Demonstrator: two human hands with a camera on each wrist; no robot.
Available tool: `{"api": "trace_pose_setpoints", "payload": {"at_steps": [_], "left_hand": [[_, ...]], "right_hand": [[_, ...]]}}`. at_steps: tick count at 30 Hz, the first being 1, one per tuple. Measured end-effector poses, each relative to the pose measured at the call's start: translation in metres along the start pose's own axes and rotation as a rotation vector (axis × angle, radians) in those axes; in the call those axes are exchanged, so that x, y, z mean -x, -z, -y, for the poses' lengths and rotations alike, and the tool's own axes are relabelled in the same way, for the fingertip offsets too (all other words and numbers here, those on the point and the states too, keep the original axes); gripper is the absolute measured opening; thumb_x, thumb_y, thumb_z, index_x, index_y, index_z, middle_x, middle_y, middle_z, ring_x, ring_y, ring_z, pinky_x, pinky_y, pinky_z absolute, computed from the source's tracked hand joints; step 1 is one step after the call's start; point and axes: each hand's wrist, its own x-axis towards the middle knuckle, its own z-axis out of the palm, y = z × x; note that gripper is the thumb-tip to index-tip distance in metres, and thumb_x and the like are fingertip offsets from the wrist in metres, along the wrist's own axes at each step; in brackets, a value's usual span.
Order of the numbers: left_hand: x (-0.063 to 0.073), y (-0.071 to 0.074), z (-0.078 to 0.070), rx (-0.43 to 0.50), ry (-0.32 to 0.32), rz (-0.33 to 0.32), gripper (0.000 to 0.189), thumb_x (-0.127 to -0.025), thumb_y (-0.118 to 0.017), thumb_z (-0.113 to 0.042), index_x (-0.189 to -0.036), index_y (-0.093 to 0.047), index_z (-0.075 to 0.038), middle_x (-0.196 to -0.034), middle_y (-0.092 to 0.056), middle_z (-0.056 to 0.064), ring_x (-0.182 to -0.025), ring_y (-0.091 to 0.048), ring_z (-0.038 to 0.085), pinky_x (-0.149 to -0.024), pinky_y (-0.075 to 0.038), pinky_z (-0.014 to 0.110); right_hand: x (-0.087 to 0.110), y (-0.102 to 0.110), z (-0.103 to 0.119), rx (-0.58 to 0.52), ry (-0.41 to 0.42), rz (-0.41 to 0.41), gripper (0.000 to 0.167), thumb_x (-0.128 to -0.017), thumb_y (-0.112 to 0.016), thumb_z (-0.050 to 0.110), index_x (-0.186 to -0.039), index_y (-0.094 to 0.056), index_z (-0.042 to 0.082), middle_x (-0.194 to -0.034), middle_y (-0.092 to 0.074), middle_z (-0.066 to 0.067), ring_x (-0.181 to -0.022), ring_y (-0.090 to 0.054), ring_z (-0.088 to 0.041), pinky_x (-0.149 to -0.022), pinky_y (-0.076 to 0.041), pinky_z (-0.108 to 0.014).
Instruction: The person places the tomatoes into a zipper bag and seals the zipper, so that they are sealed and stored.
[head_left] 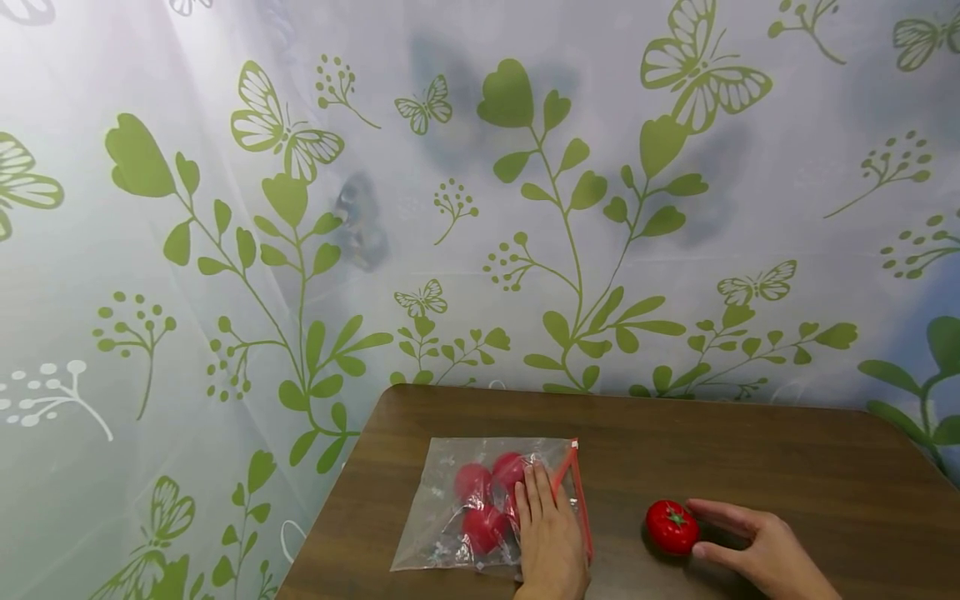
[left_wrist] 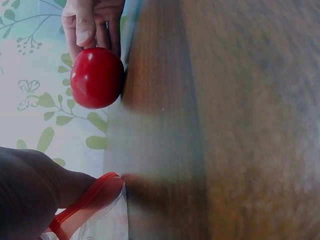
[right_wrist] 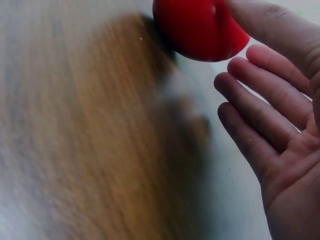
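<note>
A clear plastic zip bag [head_left: 442, 467] with a red-orange zip edge lies flat on the table, holding several red round fruits [head_left: 483, 528]. My left hand [head_left: 551, 533] rests on the bag's right part with straight fingers, covering some of the contents. To the right, a shiny red toy-like tomato [head_left: 672, 527] with a green star-shaped top sits on the wood. My right hand [head_left: 761, 546] is at its right side, thumb and forefinger tips right at its skin. In the right wrist view the other fingers [right_wrist: 260, 95] are extended below the tomato [right_wrist: 200, 30].
The brown wooden table [head_left: 622, 433] has rounded back corners. Behind it hangs a pale curtain [head_left: 465, 250] printed with green leaves and butterflies. The bag's red zip edge [left_wrist: 90, 200] stands up beside my left hand.
</note>
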Motion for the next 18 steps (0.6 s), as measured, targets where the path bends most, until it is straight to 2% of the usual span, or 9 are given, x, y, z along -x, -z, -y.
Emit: {"api": "trace_pose_setpoints", "payload": {"at_steps": [7,18], "left_hand": [[0.001,0.000,0.001,0.006,-0.004,-0.025,0.110,-0.050,-0.107,-0.038,-0.146,-0.063,-0.005,-0.170,-0.042,0.025,-0.161,-0.040,0.043,-0.131,-0.034,0.057],[-0.001,0.000,0.001,-0.008,-0.003,0.011,0.112,-0.052,-0.106,-0.042,-0.148,-0.061,-0.006,-0.172,-0.041,0.024,-0.162,-0.037,0.043,-0.132,-0.032,0.057]], "right_hand": [[-0.005,-0.006,0.000,0.012,0.012,0.003,0.061,-0.097,-0.085,0.028,-0.148,-0.065,0.000,-0.146,-0.069,-0.026,-0.112,-0.064,0.014,-0.086,-0.059,-0.018],[-0.007,-0.011,0.005,-0.020,-0.035,0.023,0.066,-0.096,-0.086,0.030,-0.149,-0.063,-0.001,-0.147,-0.067,-0.028,-0.112,-0.070,0.008,-0.086,-0.058,-0.018]]}}
